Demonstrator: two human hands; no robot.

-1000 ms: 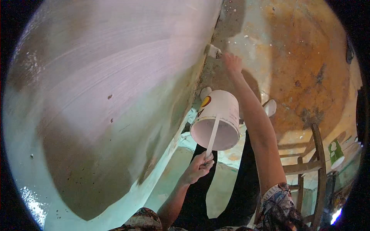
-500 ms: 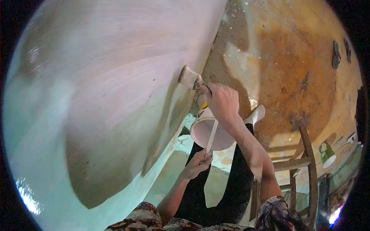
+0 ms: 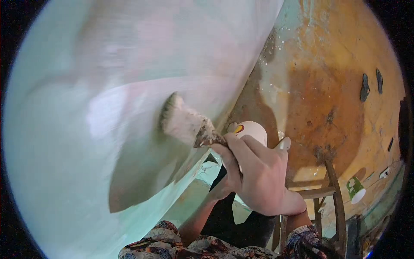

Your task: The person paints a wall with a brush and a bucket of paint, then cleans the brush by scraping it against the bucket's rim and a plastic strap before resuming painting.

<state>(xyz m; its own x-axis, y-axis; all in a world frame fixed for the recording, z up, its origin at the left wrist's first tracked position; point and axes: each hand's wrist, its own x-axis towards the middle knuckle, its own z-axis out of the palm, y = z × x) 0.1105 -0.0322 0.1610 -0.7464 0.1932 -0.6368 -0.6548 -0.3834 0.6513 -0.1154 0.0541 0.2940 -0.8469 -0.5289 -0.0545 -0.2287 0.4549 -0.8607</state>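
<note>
My right hand [image 3: 264, 175] is closed round the handle of a wide paintbrush [image 3: 184, 121] with pale, paint-caked bristles. The dark bristle tips lie at the pale wall [image 3: 146, 47] on the left. Behind and below that hand hangs a white bucket [image 3: 252, 130] with a yellow and red mark; its opening is hidden. My left hand [image 3: 222, 189] is under the right one, its fingers mostly covered. Half a second ago it gripped the bucket's white strap handle, and the bucket still hangs off the floor.
A wooden ladder [image 3: 336, 192] stands at the lower right. Beyond it a green and white cup [image 3: 355, 191] lies tipped over. Dark flip-flops [image 3: 365, 87] rest on the stained orange-brown floor [image 3: 317, 114]. My foot [image 3: 283, 144] shows beside the bucket.
My right hand and the paintbrush have moved left and down across the wall, appearing larger. They now cover the bucket's opening and most of my left hand. The view has shifted slightly.
</note>
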